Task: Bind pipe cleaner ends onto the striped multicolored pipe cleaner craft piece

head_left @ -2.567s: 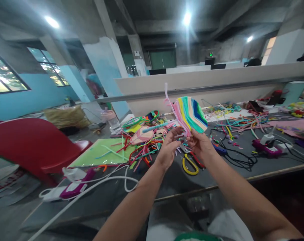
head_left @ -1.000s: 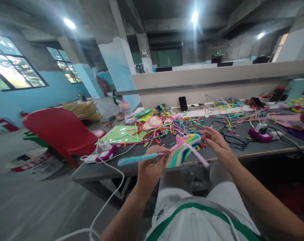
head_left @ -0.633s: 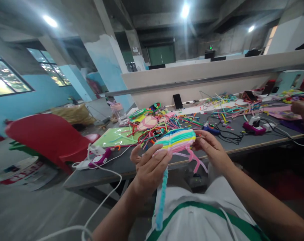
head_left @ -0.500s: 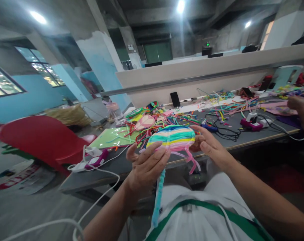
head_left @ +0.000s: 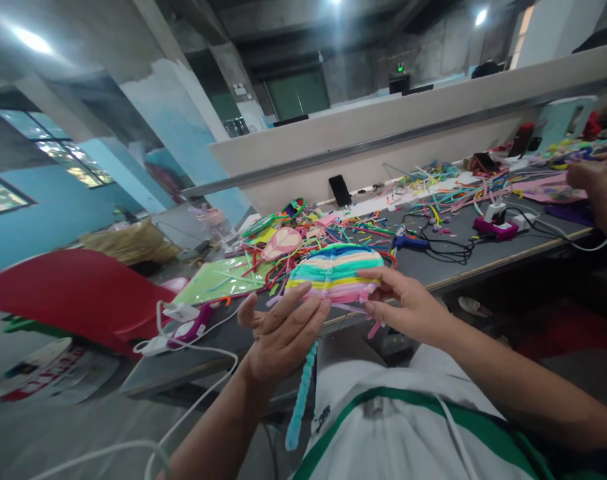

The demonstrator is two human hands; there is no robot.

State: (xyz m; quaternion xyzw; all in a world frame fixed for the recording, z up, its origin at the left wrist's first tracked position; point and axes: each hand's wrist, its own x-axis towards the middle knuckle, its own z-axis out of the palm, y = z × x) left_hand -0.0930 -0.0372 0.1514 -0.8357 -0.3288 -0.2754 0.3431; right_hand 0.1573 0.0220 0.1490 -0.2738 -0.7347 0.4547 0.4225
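A rounded piece made of striped pipe cleaners [head_left: 336, 270], in blue, peach, green, yellow and pink rows, is held up between my hands over the table's front edge. My left hand [head_left: 286, 327] supports its lower left side, fingers in front of it and some of its grip hidden behind. The thumb and fingers of my right hand [head_left: 401, 300] close on its right edge, by the loose pink ends [head_left: 375, 328]. Below my left hand hangs a twisted light-blue pipe cleaner strand [head_left: 302, 400]; where it joins is hidden.
Loose pipe cleaners [head_left: 368, 230] litter the grey table [head_left: 453, 260], with a pink oval piece [head_left: 282, 243], a green sheet [head_left: 223, 277], a blue glue gun [head_left: 411, 241], a phone [head_left: 340, 191] and power strips [head_left: 496, 228]. A red chair [head_left: 78, 293] stands left. Another person's hand [head_left: 591, 183] is at right.
My right hand has moved in from beside the striped piece and now grips its right edge at the pink ends. The view has shifted slightly; my left hand keeps its hold.
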